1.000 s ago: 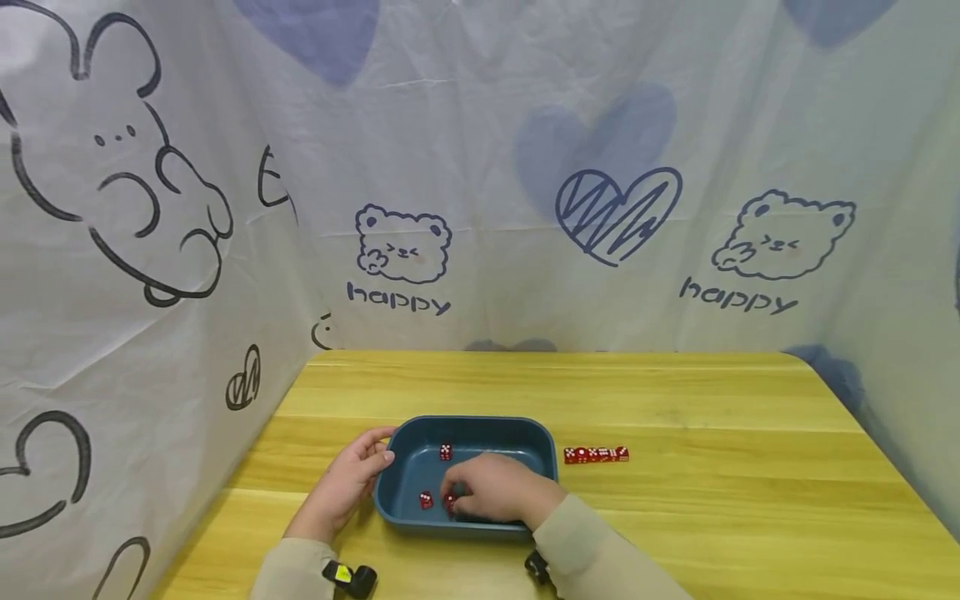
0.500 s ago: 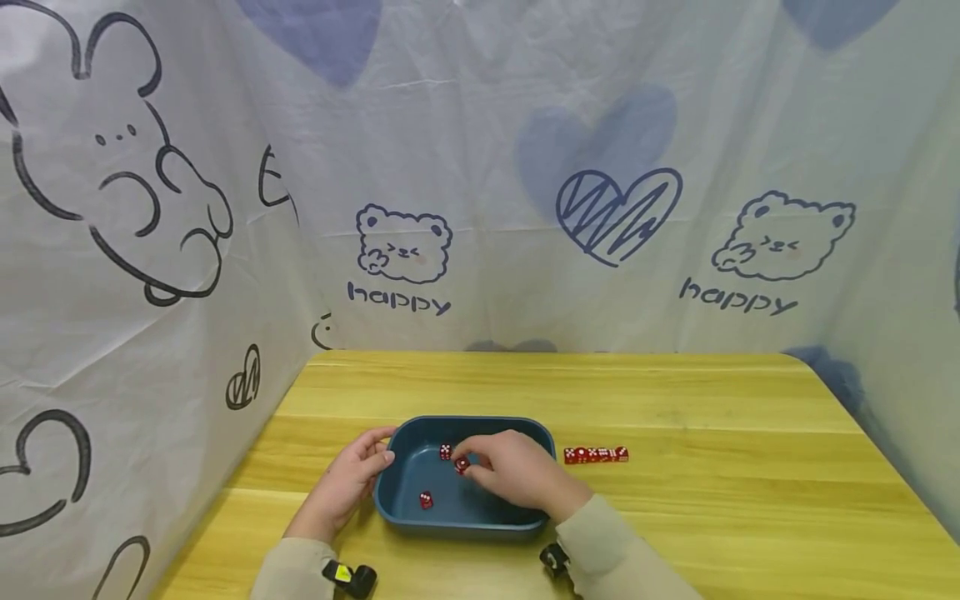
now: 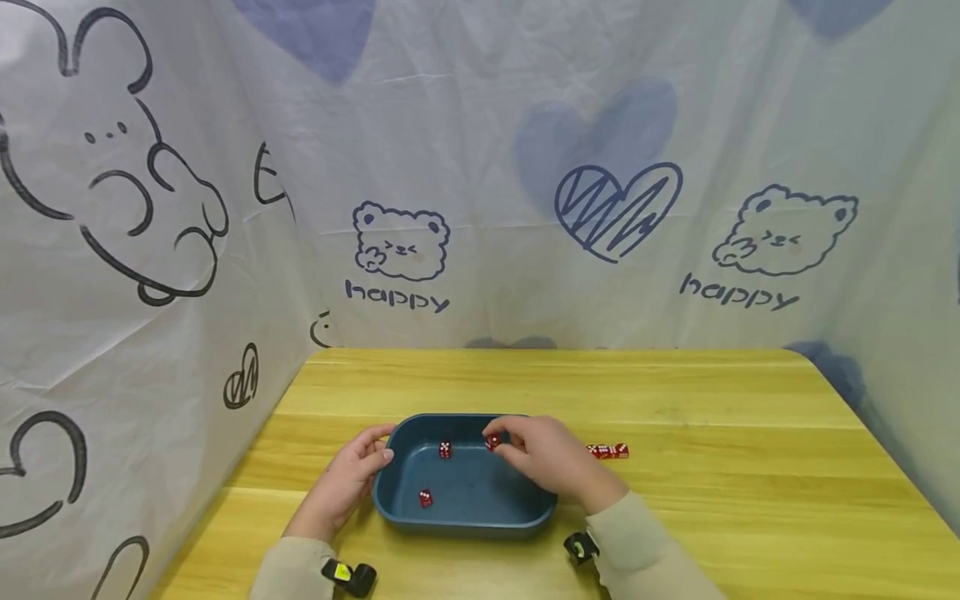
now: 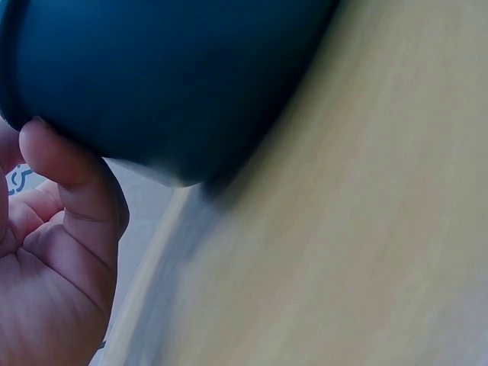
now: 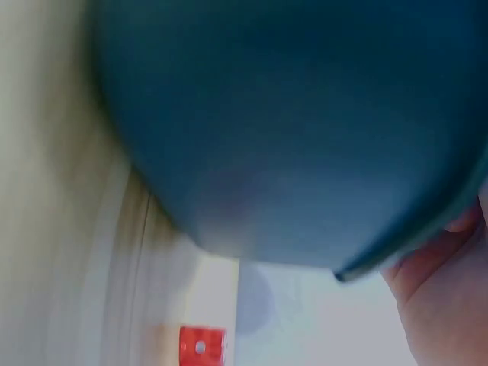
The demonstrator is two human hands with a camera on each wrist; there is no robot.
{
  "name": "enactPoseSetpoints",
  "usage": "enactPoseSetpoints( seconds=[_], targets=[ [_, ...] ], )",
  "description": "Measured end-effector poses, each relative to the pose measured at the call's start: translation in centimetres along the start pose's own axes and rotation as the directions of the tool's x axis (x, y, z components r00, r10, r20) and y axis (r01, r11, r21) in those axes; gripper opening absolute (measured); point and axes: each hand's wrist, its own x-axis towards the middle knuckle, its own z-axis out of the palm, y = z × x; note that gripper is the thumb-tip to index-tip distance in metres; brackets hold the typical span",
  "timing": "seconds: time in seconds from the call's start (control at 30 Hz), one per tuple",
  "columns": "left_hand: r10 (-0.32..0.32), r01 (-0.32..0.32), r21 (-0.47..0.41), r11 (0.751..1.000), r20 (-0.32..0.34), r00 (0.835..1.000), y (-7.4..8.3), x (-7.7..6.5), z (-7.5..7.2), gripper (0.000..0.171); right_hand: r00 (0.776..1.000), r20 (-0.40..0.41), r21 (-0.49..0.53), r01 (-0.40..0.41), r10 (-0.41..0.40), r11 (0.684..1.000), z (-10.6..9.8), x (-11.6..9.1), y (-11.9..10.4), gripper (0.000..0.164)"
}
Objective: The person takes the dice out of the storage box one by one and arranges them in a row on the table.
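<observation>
A dark teal rectangular tub (image 3: 465,527) stands on the table, its outer wall (image 5: 290,152) filling much of the right wrist view. My left hand (image 3: 347,485) grips its left end, thumb at the rim and fingers around the outside. Between thumb and fingertips, my right hand (image 3: 551,457) pinches a red die (image 3: 492,441) over the tub's back right part. Two more red dice lie inside: one die (image 3: 446,450) toward the back, another die (image 3: 426,498) nearer the front left. Right of the tub sits a row of red dice (image 3: 609,451), partly hidden by my right hand.
The yellow wood-grain table (image 3: 712,500) reaches back to a white printed cloth (image 3: 495,275) that also hangs along both sides. One red die (image 5: 202,347) of the row shows low in the right wrist view. Black wrist cameras sit at both cuffs.
My right hand picked a die from the tub's front middle, then carried it back and right toward the rim. The left hand and the other two dice in the tub stayed put.
</observation>
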Motion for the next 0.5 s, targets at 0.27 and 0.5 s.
enactPoseSetpoints(
  seconds=[0.27,0.5],
  targets=[
    [0.025,-0.024,-0.017,1.0,0.026,0.999,0.0,0.0,-0.1,0.047,0.998,-0.052,0.015,-0.023,0.024,1.0,-1.2,-1.4,1.8,0.028],
    [0.031,-0.031,-0.011,0.999,0.027,0.999,-0.1,-0.1,-0.2,0.048,0.993,-0.102,-0.016,-0.066,0.064,0.998,-2.2,-2.7,3.9,0.027]
  ],
)
